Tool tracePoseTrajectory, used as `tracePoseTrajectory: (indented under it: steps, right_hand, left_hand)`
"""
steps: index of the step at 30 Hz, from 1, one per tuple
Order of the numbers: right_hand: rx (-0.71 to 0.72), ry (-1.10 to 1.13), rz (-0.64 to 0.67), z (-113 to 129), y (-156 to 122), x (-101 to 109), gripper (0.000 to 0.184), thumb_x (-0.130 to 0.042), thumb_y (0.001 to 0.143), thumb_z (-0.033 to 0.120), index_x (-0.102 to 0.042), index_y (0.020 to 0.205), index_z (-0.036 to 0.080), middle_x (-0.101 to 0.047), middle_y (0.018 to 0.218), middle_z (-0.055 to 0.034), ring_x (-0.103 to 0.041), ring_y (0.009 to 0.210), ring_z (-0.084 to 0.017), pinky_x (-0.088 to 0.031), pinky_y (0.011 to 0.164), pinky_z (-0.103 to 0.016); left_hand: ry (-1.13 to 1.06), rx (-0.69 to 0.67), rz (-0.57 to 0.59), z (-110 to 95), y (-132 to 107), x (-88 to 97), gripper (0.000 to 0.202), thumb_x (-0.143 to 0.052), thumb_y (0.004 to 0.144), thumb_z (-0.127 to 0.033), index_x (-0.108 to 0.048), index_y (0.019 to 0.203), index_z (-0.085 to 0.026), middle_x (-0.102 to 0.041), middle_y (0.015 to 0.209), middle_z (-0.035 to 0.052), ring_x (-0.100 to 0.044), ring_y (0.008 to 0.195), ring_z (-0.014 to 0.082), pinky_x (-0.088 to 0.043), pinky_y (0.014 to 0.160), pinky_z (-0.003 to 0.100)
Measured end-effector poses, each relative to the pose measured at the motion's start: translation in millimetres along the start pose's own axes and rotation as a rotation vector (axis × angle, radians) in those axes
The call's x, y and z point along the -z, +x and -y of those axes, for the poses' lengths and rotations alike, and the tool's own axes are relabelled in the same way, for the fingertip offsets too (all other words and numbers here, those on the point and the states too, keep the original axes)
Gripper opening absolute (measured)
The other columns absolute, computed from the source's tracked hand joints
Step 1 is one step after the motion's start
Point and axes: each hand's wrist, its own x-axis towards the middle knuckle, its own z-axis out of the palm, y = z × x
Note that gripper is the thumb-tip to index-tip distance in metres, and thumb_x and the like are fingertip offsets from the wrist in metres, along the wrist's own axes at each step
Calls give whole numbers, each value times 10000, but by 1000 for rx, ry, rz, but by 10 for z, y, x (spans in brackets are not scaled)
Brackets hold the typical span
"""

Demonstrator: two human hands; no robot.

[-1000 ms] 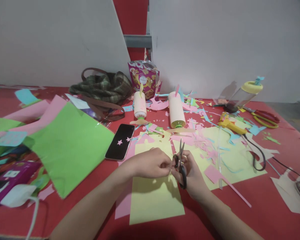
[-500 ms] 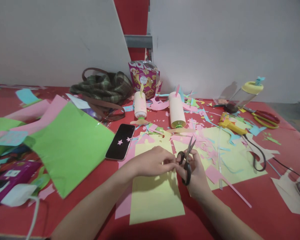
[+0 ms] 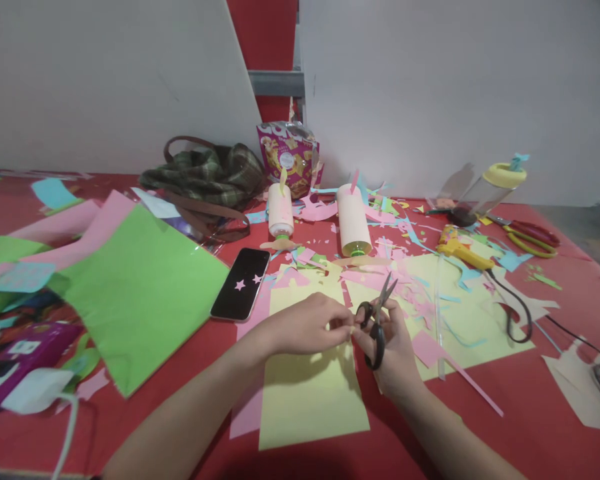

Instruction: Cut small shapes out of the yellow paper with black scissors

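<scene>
My right hand (image 3: 396, 360) holds a pair of scissors (image 3: 379, 343) with black handles, the slightly parted blades pointing away from me and up. Its thumb and fingertips meet those of my left hand (image 3: 310, 325), which is closed in a pinch. Whatever lies between the fingertips is too small to name; a pale speck shows there. Beneath both hands is a yellow paper sheet (image 3: 313, 407), lying over a pink sheet (image 3: 246, 410). Left of my left hand, a black-screened phone (image 3: 237, 300) carries two small pink paper stars (image 3: 240, 285).
Two white paper-wrapped cylinders (image 3: 353, 217) stand beyond my hands among paper scraps. A yellow glue gun (image 3: 463, 253) with a black cord, pliers (image 3: 535, 233) and a clear bottle (image 3: 486, 193) are at right. Green paper (image 3: 145, 293) and a plaid bag (image 3: 210, 175) occupy the left.
The scissors have tilted slightly to the right in my right hand. My left hand stays in nearly the same place, fingertips still against the right hand's.
</scene>
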Motion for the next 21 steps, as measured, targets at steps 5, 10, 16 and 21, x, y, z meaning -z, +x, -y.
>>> tracePoseTrajectory:
  steps: [5, 10, 16, 21]
  right_hand:
    - [-2, 15, 2, 1, 8, 1, 319, -609, 655, 115, -417, 861, 263, -473, 743, 41, -469, 614, -97, -373, 554, -231]
    - [-4, 9, -2, 0, 17, -4, 298, -606, 646, 116, -423, 835, 257, -478, 737, 40, -474, 636, -106, -385, 585, -247]
    - [-40, 3, 3, 21, 13, -19, 294, -606, 655, 130, -425, 844, 262, -476, 740, 35, -474, 650, -113, -380, 598, -249]
    - [-114, 35, 61, 18, 11, -26, 290, -616, 665, 177, -429, 869, 261, -490, 733, 26, -476, 670, -125, -374, 610, -249]
  left_hand:
    - [-1, -2, -8, 7, 2, -14, 200, -376, 734, -129, -543, 626, -122, -501, 557, -19, -425, 509, 70, -297, 504, 177]
    - [-14, -13, -5, 23, -6, -6, 198, -384, 725, -124, -561, 637, -123, -508, 555, -17, -423, 502, 67, -300, 508, 176]
    - [13, 4, -27, 24, -30, 56, 212, -382, 732, -136, -580, 655, -125, -541, 582, -8, -451, 532, 78, -313, 531, 186]
    - [-28, 57, -153, -3, -45, 124, 241, -360, 772, -175, -586, 700, -139, -586, 674, 1, -485, 610, 93, -338, 591, 199]
